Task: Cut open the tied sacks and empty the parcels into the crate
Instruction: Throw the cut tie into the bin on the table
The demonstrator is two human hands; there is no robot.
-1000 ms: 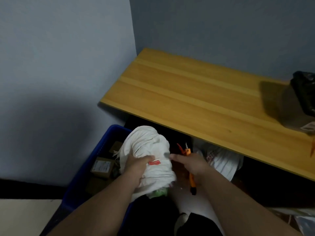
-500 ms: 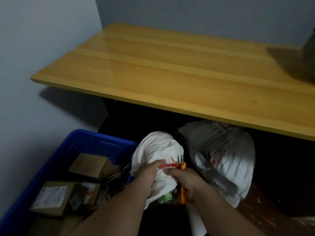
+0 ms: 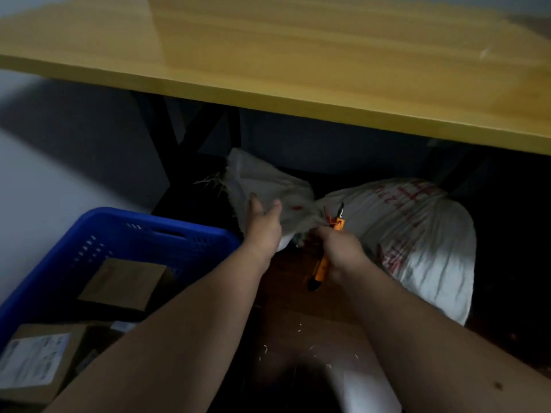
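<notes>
A white woven sack [image 3: 417,234] with red print lies on the floor under the table. Its bunched neck [image 3: 268,186] stretches left, bound by a red tie [image 3: 329,219]. My left hand [image 3: 262,225] grips the neck fabric just left of the tie. My right hand [image 3: 337,251] holds an orange utility knife [image 3: 326,257], whose blade points up right next to the tie. The blue crate [image 3: 143,231] stands at lower left with cardboard parcels [image 3: 125,284] in it.
A yellow wooden table [image 3: 298,64] overhangs the sack, with dark legs [image 3: 170,138] behind the crate. A pale wall is at left. Small white scraps [image 3: 298,329] lie on the dark floor between my arms.
The view has dropped lower, under the table edge. The sack neck is now stretched out to the left, and the knife blade has come up beside the red tie.
</notes>
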